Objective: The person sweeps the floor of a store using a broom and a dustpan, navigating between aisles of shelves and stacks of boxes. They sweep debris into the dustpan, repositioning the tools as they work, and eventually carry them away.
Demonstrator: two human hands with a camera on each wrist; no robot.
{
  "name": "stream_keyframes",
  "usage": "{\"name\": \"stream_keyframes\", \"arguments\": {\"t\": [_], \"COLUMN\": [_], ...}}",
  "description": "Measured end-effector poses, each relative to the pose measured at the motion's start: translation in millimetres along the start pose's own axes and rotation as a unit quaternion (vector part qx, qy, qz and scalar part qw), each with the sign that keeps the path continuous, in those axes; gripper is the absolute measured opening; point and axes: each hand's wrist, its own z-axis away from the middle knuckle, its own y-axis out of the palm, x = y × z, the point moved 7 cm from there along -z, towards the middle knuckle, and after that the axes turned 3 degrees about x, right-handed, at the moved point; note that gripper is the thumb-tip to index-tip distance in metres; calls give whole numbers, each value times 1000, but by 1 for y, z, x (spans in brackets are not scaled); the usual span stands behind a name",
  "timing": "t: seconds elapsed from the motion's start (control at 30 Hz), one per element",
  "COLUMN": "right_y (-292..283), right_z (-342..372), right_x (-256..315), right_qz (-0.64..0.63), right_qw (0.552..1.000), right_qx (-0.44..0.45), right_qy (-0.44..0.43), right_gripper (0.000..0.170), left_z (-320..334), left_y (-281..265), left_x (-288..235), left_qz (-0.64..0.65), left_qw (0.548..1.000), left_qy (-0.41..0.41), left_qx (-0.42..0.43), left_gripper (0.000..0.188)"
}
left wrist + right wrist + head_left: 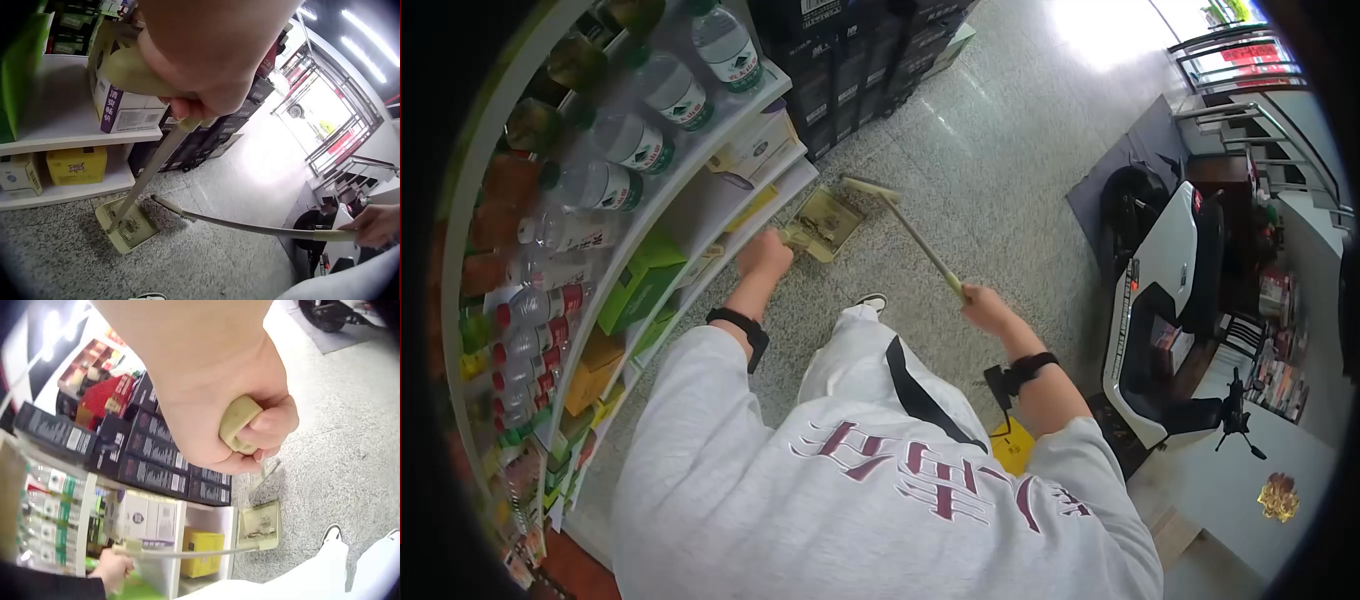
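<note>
The left hand (765,257) grips the top of a dustpan's long handle, beside the shelf. On the speckled floor lies the pale yellow dustpan (128,226), with some dark debris in it in the right wrist view. My right hand (992,308) holds the upper end of a broom's grey stick (262,229), fingers curled round its green grip (240,419). The broom head (870,187) rests on the floor just beyond the pan, a small gap apart from it.
Shelves with water bottles (670,90) and boxes curve along the left. Stacked black cartons (153,450) stand past the shelf end. A white scooter (1160,270) is parked at the right on a grey mat (1090,200). A shoe (872,301) shows below the dustpan.
</note>
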Motion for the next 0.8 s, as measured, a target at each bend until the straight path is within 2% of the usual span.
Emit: {"name": "stream_keyframes", "arguments": {"t": [0.07,0.2,0.27,0.3,0.33,0.37,0.4,0.47,0.6,0.67,0.8], "right_y": [11,12,10,1,-12,-22,-29,-37,-30,-23,-19], "right_z": [-12,-12,0,7,18,25,29,35,22,-5,-13], "right_x": [21,33,25,25,18,11,5,-10,5,19,44], "right_qz": [201,166,52,51,-33,-117,-117,-278,-206,-10,-5], "right_qw": [973,981,998,998,999,993,993,960,978,998,1000], "right_qx": [-76,-45,0,-1,5,13,12,15,-13,-58,-16], "right_qy": [-80,-94,-28,-28,-15,-3,-3,30,8,-36,-20], "right_gripper": [42,38,40,40,41,42,42,44,40,33,22], "left_z": [2,2,3,3,3,3,3,2,0,5,2], "left_y": [-3,-3,1,-1,-3,-4,-4,-2,0,-6,-3], "left_x": [0,-5,-3,-2,-2,-3,-2,-2,-3,-7,-4], "left_qz": [0,-7,4,4,0,-5,-4,-8,-4,-9,-16], "left_qw": [1000,1000,1000,1000,1000,1000,1000,1000,1000,1000,1000], "left_qy": [7,2,0,1,8,13,14,7,12,8,7], "left_qx": [-19,-13,-2,-3,-5,-7,-7,-25,-16,-18,-17], "left_gripper": [31,30,30,30,29,28,28,28,30,33,34]}}
